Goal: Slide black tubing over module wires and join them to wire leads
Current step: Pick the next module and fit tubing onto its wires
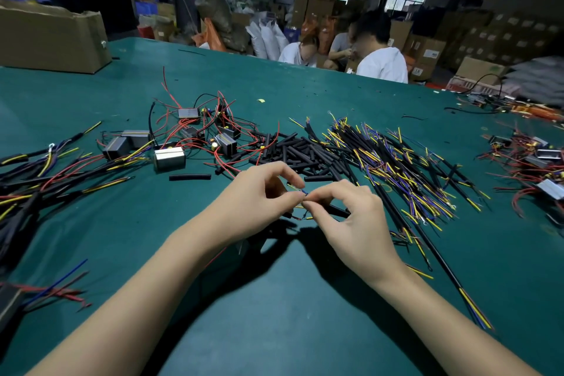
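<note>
while both my hands meet at the centre of the frame, my left hand [259, 195] pinches a thin wire end between thumb and forefinger, and my right hand [351, 217] pinches the matching tip of a black sheathed wire lead [338, 210] that runs off to the lower right. the blue and yellow strands [303, 192] touch between my fingertips, just below the heap of black tubing [293, 152] pieces in the middle of the green table [274, 299]. i judge these wires light, soft and springy, easy to kink, so i would hold them close to the bare ends. the tubing looks light and a bit slippery, best taken near one end. my fingers hide the joint itself, so i cannot tell whether a sleeve is already on, nor which module [169, 159] at centre left this wire belongs to.
</note>
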Demonstrator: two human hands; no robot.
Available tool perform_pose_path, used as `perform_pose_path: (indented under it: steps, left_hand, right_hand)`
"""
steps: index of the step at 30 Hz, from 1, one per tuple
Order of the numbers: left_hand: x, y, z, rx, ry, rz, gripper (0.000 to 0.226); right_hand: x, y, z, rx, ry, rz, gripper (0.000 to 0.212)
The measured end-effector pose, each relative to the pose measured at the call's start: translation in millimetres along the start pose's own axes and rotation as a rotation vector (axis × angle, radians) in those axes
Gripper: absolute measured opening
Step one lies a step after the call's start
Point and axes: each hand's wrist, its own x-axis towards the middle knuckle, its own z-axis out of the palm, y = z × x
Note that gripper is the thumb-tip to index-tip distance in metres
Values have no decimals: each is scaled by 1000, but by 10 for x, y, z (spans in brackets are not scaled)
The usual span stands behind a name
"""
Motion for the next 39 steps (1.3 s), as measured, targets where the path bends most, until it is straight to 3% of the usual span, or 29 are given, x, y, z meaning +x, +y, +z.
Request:
perform_pose_path:
  steps: [5, 11, 13, 15, 18, 20, 21, 25, 29, 33, 39]
  left_hand:
    - [-22, -17, -58, 200, -14, 183, 6]
    - [-27, -9, -37, 250, 42, 246, 6]
    - [-26, 2, -24, 235, 20, 191, 9]
    - [-12, 21, -18, 187, -15, 96, 10]
    - [15, 56, -68, -105, -119, -91, 17]
    - [0, 84, -106, -284, -177, -166, 18]
    - [-14, 99, -105, -265, -182, -162, 17]
    - [-31, 76, -4, 300, -45, 74, 7]
    - [-42, 90, 1, 554, 31, 244, 12]
    - [-50, 110, -31, 604, 69, 380, 10]
    - [-54, 96, -39, 591, 64, 378, 11]
  right_hand:
    - [31, -37, -54, 192, -61, 175, 14]
    - [36, -46, -86, 181, -83, 144, 11]
    - [34, -21, -92, -49, -55, -54, 9]
    - [48, 15, -97, -406, 12, -367, 11]
    - [67, 9, -92, -608, 91, -590, 16]
    - [59, -20, -78, -557, 94, -525, 15]
    - [48, -22, -73, -478, 62, -454, 13]
    - [44, 8, -128, -8, -154, -76, 8]
    - [80, -3, -152, 254, -199, 127, 12]
    - [99, 20, -175, 322, -256, 190, 13]
    - [78, 41, -146, 273, -282, 191, 15]
